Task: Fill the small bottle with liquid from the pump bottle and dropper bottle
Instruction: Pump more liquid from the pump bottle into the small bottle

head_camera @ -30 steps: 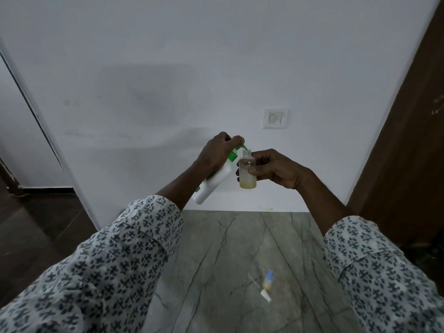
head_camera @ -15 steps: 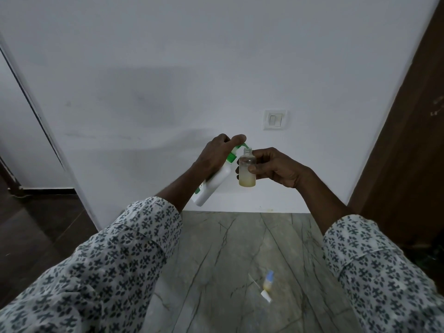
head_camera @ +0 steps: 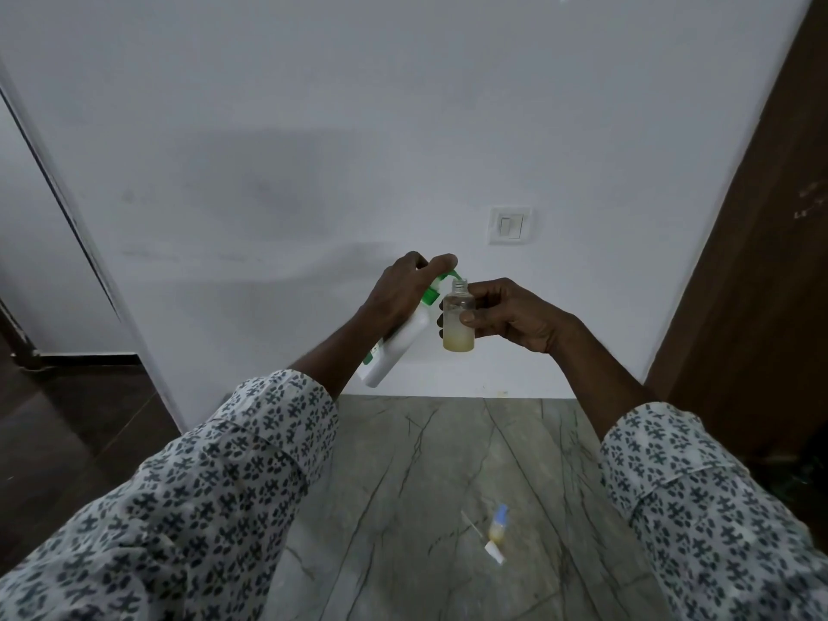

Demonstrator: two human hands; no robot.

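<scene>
My left hand (head_camera: 403, 289) grips a white pump bottle (head_camera: 392, 349) with a green pump head, tilted so its base points down-left. A finger rests on top of the pump, and the green nozzle sits right at the mouth of the small bottle. My right hand (head_camera: 511, 316) holds the small clear bottle (head_camera: 458, 322) upright, uncapped, with pale yellowish liquid in its lower part. Both are held in the air in front of the white wall. A tiny dropper bottle (head_camera: 498, 524) with a blue tip lies on the marble surface below.
The grey veined marble surface (head_camera: 403, 486) stretches below my arms. A small white cap piece (head_camera: 494, 553) and a thin white stick (head_camera: 472, 524) lie beside the dropper bottle. A wall switch (head_camera: 510, 225) is above my hands. A brown wooden panel (head_camera: 761, 262) stands to the right.
Both hands stay nearly in place; they have shifted very slightly with the bottles. The nozzle remains at the small bottle's mouth.
</scene>
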